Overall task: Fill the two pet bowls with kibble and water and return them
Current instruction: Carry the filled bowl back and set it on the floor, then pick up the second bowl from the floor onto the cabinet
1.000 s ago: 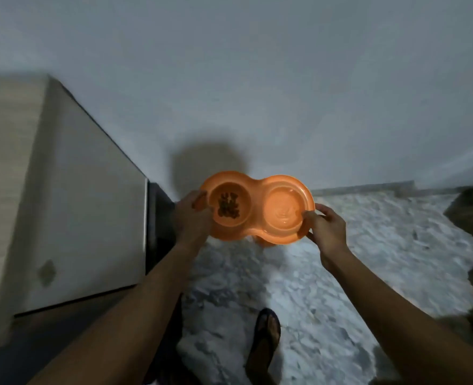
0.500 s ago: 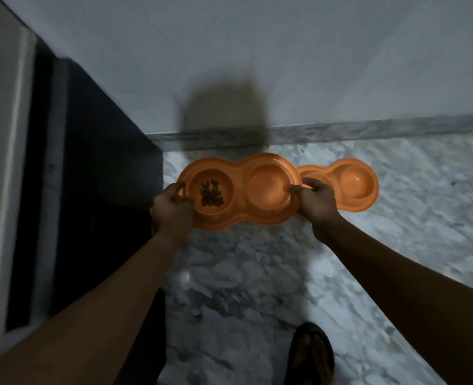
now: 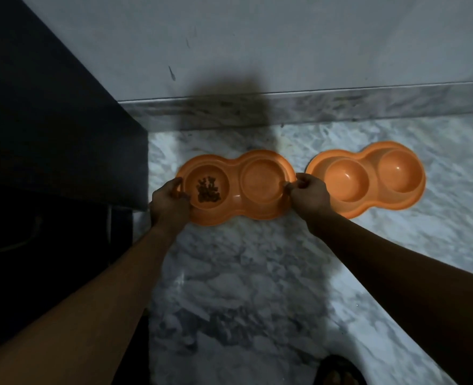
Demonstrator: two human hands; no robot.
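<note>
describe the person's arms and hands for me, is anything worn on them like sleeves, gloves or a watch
Both forearms are bare down their whole visible length: no sleeves show. The left hand and right hand are ungloved. No watch, bracelet or band shows at either wrist, and no ring can be made out, though the light is dim and the fingers are partly curled out of sight.

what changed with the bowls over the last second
The double bowl with kibble has come down from in front of the wall to floor level near the skirting, just left of a second orange double bowl that was out of view before. Whether it rests on the marble floor yet is unclear. Unchanged: the left hand and right hand keep their grip on its two ends, and the kibble stays in the left cup.
</note>
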